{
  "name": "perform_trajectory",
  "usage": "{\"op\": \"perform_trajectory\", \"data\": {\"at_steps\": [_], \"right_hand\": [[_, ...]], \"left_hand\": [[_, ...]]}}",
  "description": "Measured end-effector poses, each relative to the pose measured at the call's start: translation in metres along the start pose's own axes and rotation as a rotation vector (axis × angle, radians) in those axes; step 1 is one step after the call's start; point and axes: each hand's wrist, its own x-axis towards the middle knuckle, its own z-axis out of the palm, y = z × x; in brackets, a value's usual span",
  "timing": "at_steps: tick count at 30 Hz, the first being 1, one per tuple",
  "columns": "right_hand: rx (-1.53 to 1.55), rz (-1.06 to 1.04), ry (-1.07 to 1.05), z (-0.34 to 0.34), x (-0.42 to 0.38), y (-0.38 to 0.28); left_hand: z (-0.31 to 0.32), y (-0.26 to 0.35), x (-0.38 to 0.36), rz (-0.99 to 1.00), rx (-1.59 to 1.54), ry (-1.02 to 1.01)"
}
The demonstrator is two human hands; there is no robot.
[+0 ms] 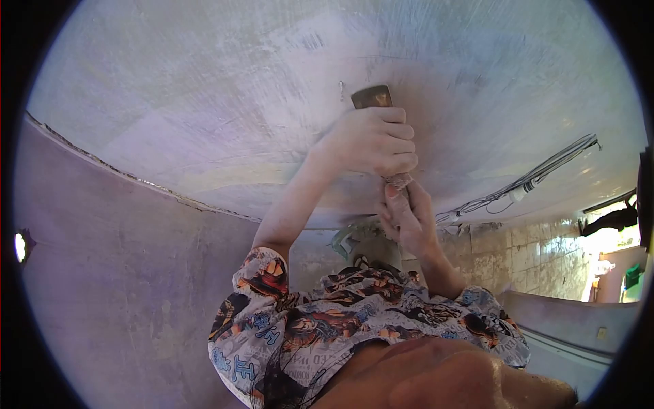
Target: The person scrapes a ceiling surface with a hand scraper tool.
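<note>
My left hand [375, 143] is closed in a fist around a tool. A dark, flat, blade-like end of the tool [373, 97] sticks out above the fist, close to the pale, patchy wall [272, 88]. Below the fist, a clear, shiny piece [398, 180] shows; whether it belongs to the tool I cannot tell. The thumb and fingers of my right hand [409, 221] are closed at this clear piece, just beneath the left fist.
Bundled cables [524, 184] hang out of the wall at the right. Tiles [531, 252] line a surface beyond, beside a bright opening [620, 238] with a dark shape. A purplish wall [129, 259] stands left, with a lamp [22, 245].
</note>
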Motion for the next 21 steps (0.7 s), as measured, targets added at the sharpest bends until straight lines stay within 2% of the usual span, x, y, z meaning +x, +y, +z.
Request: {"op": "perform_trajectory", "data": {"at_steps": [2, 7, 10, 12, 14, 17, 21], "right_hand": [[-0.009, -0.016, -0.019, 0.0, 0.003, 0.0], [-0.11, 0.022, -0.046, -0.004, 0.001, 0.008], [-0.018, 0.049, -0.041, -0.003, 0.001, 0.002], [-0.2, 0.014, -0.021, -0.009, 0.004, 0.006], [-0.189, 0.03, -0.033, -0.009, 0.003, 0.011], [-0.163, 0.027, -0.021, -0.009, 0.004, 0.016], [-0.183, 0.032, -0.017, -0.008, 0.006, 0.018]], "left_hand": [[-0.013, -0.006, 0.003, 0.061, 0.038, -0.059], [-0.002, 0.002, -0.009, 0.024, 0.013, -0.078], [-0.003, 0.001, -0.01, 0.019, 0.04, -0.117], [-0.001, 0.003, -0.015, 0.002, 0.069, -0.146], [0.013, 0.005, -0.02, -0.018, 0.032, -0.008], [0.005, 0.0, -0.017, 0.068, 0.03, -0.057], [0.009, 0.002, -0.025, 0.035, 0.081, -0.018]]}}
